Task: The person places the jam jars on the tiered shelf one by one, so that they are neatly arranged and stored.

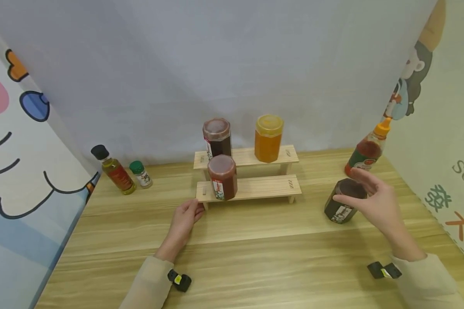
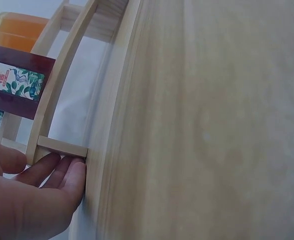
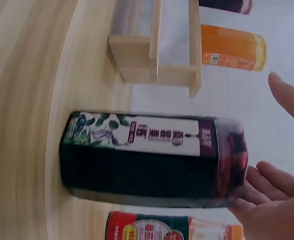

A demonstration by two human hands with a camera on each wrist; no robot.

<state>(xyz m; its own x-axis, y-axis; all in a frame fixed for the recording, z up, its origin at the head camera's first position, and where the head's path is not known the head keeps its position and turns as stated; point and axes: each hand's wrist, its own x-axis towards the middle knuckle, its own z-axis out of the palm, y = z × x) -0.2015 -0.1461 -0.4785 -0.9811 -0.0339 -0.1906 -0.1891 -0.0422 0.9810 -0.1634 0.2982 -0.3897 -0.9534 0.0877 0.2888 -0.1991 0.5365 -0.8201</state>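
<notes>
My left hand (image 1: 184,218) holds the near left corner of a two-step wooden rack (image 1: 263,187); in the left wrist view its fingers (image 2: 72,181) touch the end leg. On the lower step stands a dark red jar (image 1: 227,185). The upper step bears another dark jar (image 1: 218,136) and an orange-yellow jar (image 1: 268,141). To the right, my right hand (image 1: 377,204) is spread around the top of a dark labelled jar (image 3: 147,165) that stands on the table. Its thumb (image 3: 289,97) is apart from the lid; the fingertips are partly hidden behind the jar.
A sauce bottle with an orange nozzle (image 1: 369,150) stands behind the right-hand jar. At the back left are an oil bottle (image 1: 117,175) with a black cap and a small green-capped shaker (image 1: 141,175). A pale cloth wall (image 1: 232,64) closes off the back.
</notes>
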